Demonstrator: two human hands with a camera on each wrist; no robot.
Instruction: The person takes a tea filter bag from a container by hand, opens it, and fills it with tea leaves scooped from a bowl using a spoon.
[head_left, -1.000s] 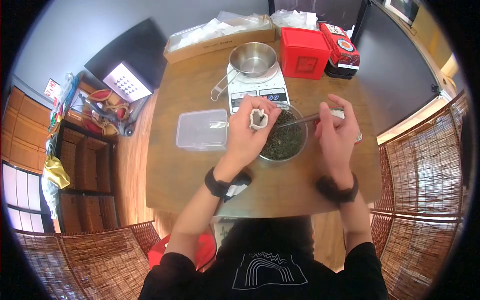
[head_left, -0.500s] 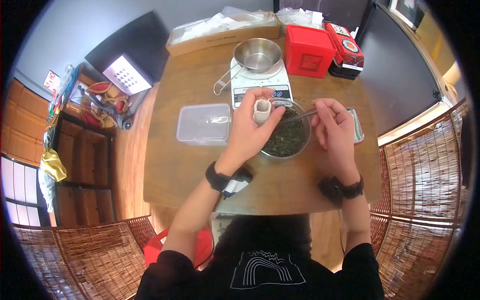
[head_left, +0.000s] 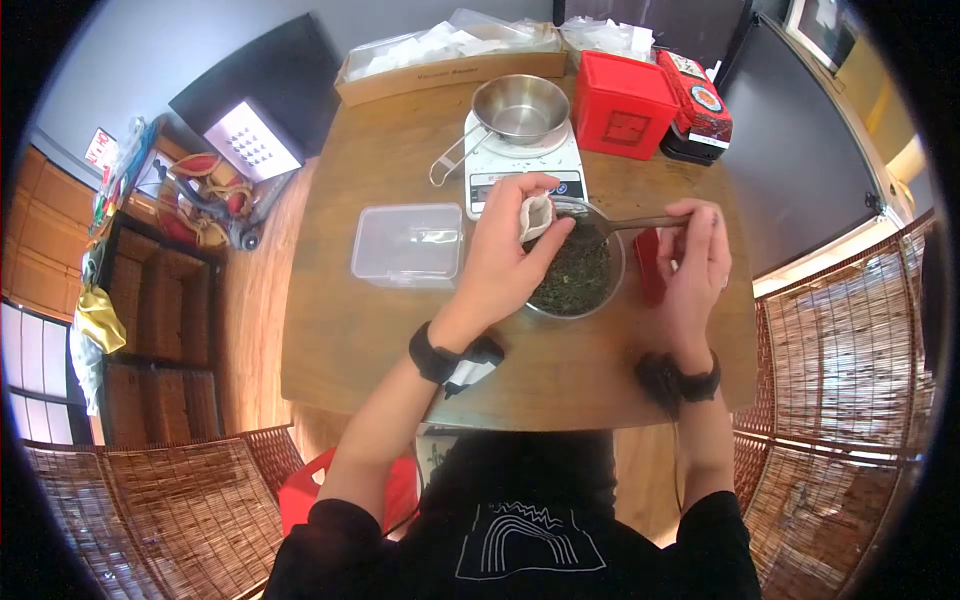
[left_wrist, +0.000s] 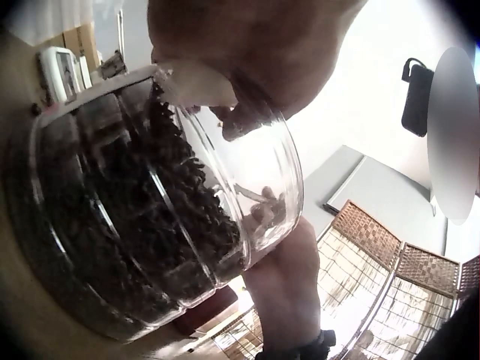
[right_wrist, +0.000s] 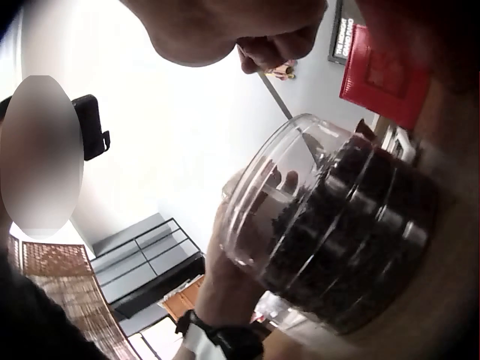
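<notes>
Big round wooden table takes up most of the head view, with the person leaning over it from the near edge. At the far side there's a long cardboard box stuffed with white bags, a red box to its right, and a white kitchen scale with a steel measuring cup sitting on top. A clear plastic container sits to the left of the action.

In the middle, just in front of the scale, is a glass bowl full of dark loose tea leaves. The wrist views show the leaves piled right up the glass wall.

Left hand is curled around a small white tea filter bag, pinching it open at the top, right over the bowl's far-left rim. Right hand is on the right side of the bowl, fingers closed on the end of a spoon handle; the spoon reaches left across the rim toward the bag. You can't really see what's in the spoon's bowl. A small red lid lies on the table just beside the right hand.
</notes>
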